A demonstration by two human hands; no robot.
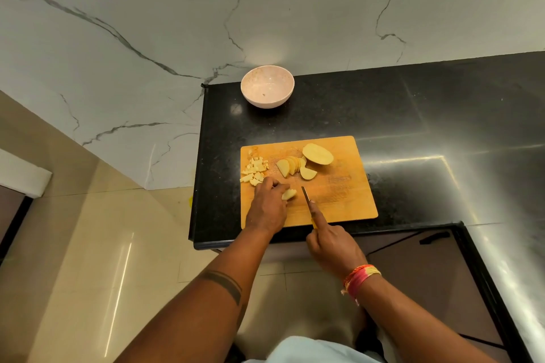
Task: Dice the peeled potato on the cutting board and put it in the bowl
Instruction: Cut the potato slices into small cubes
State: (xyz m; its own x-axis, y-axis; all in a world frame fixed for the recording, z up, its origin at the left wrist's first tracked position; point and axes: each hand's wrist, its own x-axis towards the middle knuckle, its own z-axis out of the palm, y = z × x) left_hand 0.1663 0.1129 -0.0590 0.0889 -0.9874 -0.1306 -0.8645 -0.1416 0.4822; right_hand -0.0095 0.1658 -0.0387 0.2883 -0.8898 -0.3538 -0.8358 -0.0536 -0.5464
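Note:
A wooden cutting board lies on the black counter. On it are a potato half, a fan of slices and a pile of small diced pieces at the left edge. My left hand holds a stack of potato slices down on the board with curled fingers. My right hand grips a knife with the forefinger along its spine; the blade sits just right of the held slices. A pale bowl stands behind the board, holding only a tiny fleck.
The black counter ends a little to the left of the board, with tiled floor below. A marble wall rises behind the bowl. Counter surface stretches to the right.

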